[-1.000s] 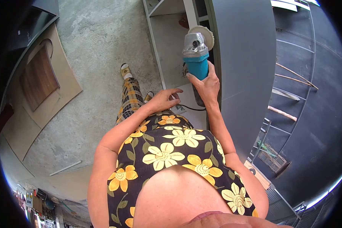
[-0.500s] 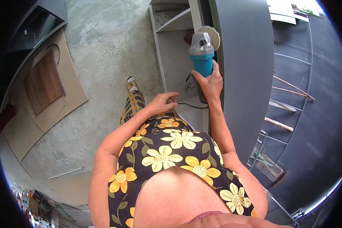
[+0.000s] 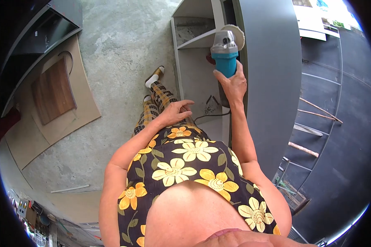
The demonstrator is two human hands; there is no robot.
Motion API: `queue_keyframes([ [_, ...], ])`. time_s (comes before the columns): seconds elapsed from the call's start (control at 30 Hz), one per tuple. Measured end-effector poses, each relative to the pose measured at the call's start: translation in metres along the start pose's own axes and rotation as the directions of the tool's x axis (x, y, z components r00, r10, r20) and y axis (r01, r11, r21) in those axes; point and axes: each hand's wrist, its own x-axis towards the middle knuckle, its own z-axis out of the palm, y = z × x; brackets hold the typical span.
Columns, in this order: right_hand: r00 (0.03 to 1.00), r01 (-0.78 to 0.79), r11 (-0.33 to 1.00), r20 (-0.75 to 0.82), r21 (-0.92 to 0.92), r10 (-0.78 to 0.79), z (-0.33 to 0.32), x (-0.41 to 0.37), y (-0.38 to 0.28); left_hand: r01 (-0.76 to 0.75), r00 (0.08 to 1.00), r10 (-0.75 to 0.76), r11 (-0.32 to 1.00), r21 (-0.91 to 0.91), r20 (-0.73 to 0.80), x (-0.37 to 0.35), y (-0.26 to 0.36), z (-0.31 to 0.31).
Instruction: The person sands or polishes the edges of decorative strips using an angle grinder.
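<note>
My right hand [image 3: 235, 85] is wrapped round the teal and black body of an angle grinder [image 3: 225, 61]. A pale round pad [image 3: 237, 36] on its metal head lies by the edge of a grey cabinet [image 3: 271, 82]. Behind the tool shows the cabinet's open side with a white-edged shelf [image 3: 197, 39]. A black cord [image 3: 210, 115] curves away below the grinder toward my front. My left hand [image 3: 177, 113] hangs in front of my waist, its fingers loosely apart and holding nothing.
Bare concrete floor [image 3: 115, 45] stretches to the left. A wood-grain panel [image 3: 53, 92] lies on brown board [image 3: 88, 111] there, near a dark cabinet [image 3: 41, 37]. To the right, a metal ladder-like frame [image 3: 338, 70] stands beyond the grey cabinet, with sticks [image 3: 317, 109] across it.
My right hand and the grinder have shifted slightly right along with the view. Both my feet now show, where one showed before. The left hand keeps its pose.
</note>
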Motion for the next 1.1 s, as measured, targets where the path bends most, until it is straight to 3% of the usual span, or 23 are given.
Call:
queue_keyframes([
  [0.17, 0.998, -0.029, 1.000, 0.048, 0.012, 0.028, 0.007, 0.009, 0.003, -0.017, 0.998, 0.016, 1.000, -0.010, -0.054, 0.039, 0.003, -0.036],
  [0.5, 0.999, 0.013, 1.000, -0.034, 0.000, -0.013, 0.022, 0.114, -0.049, 0.018, 0.999, -0.019, 0.999, -0.034, -0.044, 0.083, 0.040, -0.077],
  [0.77, 0.998, 0.009, 0.999, 0.065, -0.052, -0.006, 0.018, 0.116, -0.045, -0.025, 0.997, 0.023, 0.999, -0.029, -0.075, 0.103, 0.043, -0.089],
  [1.1, 0.998, 0.058, 0.998, 0.015, -0.012, -0.058, 0.019, 0.152, -0.059, -0.054, 0.996, 0.051, 0.998, -0.042, -0.074, 0.129, 0.057, -0.096],
])
